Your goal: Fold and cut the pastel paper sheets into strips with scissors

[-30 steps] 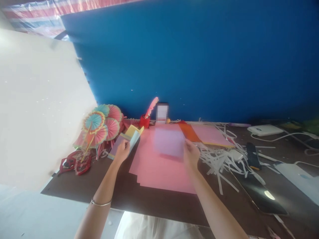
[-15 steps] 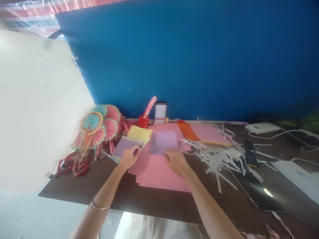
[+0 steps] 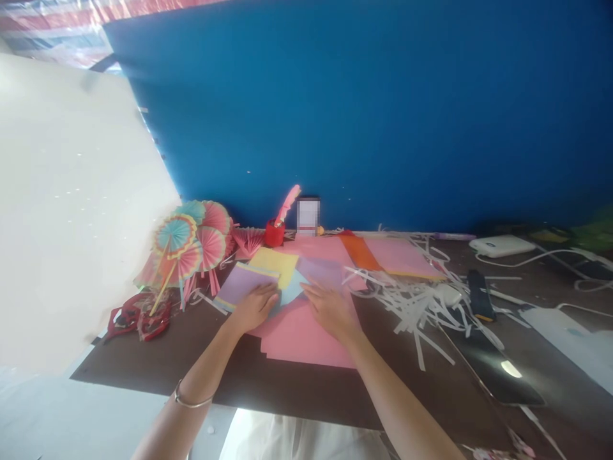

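The left hand [image 3: 257, 308] lies open, fingers flat on a purple paper [image 3: 243, 284]; a bracelet [image 3: 191, 401] rings its wrist. The right hand [image 3: 331, 311], also open, touches a blue paper [image 3: 293, 289] between the hands. Pink sheets [image 3: 306, 338] spread beneath and between both. Right of the right hand sits a heap of white strips [image 3: 414, 300]. Just beyond the fingertips lie a yellow paper [image 3: 275, 260] and a second purple sheet [image 3: 322, 271]. Paper fans [image 3: 196, 236] stand beyond the left hand, to its left; farther ahead is a red cup [image 3: 274, 234].
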`<state>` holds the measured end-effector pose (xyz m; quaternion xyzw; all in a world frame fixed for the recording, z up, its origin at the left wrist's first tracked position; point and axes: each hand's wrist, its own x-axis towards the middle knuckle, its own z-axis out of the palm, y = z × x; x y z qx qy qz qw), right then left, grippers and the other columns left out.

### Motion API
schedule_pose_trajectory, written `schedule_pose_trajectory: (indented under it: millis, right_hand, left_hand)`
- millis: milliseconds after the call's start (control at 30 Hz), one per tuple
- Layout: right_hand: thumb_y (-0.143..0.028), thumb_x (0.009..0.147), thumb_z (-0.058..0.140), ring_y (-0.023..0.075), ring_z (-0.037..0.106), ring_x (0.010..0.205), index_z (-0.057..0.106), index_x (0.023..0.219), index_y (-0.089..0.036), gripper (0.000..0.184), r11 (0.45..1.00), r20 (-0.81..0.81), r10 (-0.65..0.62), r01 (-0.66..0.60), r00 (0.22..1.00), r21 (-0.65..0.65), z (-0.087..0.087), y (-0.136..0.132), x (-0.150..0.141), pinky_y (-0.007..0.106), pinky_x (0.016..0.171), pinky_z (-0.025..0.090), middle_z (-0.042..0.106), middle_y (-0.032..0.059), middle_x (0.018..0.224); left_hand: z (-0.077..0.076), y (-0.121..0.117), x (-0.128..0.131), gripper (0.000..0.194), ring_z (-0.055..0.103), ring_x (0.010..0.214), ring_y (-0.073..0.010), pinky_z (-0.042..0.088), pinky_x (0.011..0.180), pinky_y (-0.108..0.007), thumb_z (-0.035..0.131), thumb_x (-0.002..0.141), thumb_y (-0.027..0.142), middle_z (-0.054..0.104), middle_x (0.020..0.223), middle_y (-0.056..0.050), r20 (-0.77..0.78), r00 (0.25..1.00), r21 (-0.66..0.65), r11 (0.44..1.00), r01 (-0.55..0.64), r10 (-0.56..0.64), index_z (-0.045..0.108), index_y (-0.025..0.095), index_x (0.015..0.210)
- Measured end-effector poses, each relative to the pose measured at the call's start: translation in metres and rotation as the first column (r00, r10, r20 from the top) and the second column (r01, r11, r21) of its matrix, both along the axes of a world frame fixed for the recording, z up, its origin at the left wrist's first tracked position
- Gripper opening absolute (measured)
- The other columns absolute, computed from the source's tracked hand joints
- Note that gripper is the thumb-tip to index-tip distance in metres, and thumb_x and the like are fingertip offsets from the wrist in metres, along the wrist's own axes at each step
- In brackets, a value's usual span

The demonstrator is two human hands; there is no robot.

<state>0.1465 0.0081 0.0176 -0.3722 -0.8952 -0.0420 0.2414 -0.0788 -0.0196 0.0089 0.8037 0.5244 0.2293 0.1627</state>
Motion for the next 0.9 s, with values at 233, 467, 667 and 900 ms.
schedule_pose_trajectory:
  millis: [233,467,667,900]
  right_hand:
    - [-0.005,0.073,0.039,0.0241,0.058,0.102,0.066,0.082,-0.019,0.032,0.988,-0.129,-0.141,0.147,0.982,0.039,-0.002,0.012,0.019,0.052,0.102,0.023,0.07,0.0054,0.09]
    - [-0.005,0.072,0.04,0.0253,0.059,0.091,0.055,0.057,-0.022,0.027,0.92,-0.176,-0.335,0.362,0.925,0.149,0.0,0.015,0.025,0.055,0.103,0.011,0.066,0.0039,0.066]
    - [-0.006,0.068,0.042,0.0195,0.06,0.075,0.053,0.057,-0.019,0.02,0.958,-0.166,-0.274,0.285,0.947,0.045,0.001,0.016,0.028,0.048,0.097,0.028,0.066,0.0039,0.071]
    - [-0.014,0.071,0.05,0.0216,0.057,0.09,0.058,0.076,-0.02,0.01,0.996,-0.173,-0.012,-0.003,0.985,-0.091,0.005,0.014,0.04,0.042,0.089,0.037,0.061,0.0076,0.105]
  left_hand:
    - [-0.021,0.008,-0.015,0.038,0.028,0.131,-0.0264,0.023,0.105,-0.049,0.037,0.088,0.035,0.037,0.139,-0.011,-0.108,0.952,0.036,0.959,-0.283,0.285,0.049,0.021,0.122]
    - [-0.004,0.001,0.003,0.026,0.049,0.114,-0.0218,0.042,0.092,-0.035,0.042,0.085,0.026,0.053,0.123,-0.008,-0.045,0.952,0.179,0.94,-0.292,0.304,0.056,0.022,0.107]
    - [0.009,0.012,0.047,0.027,0.053,0.104,-0.0238,0.044,0.081,-0.033,0.048,0.081,0.025,0.06,0.109,-0.008,-0.203,0.976,0.207,0.978,-0.039,0.082,0.055,0.022,0.107]
    - [0.0,0.023,0.055,0.026,0.059,0.078,-0.02,0.041,0.066,-0.028,0.037,0.084,0.017,0.065,0.079,-0.007,-0.211,0.977,0.105,0.994,-0.014,0.036,0.063,0.02,0.083]
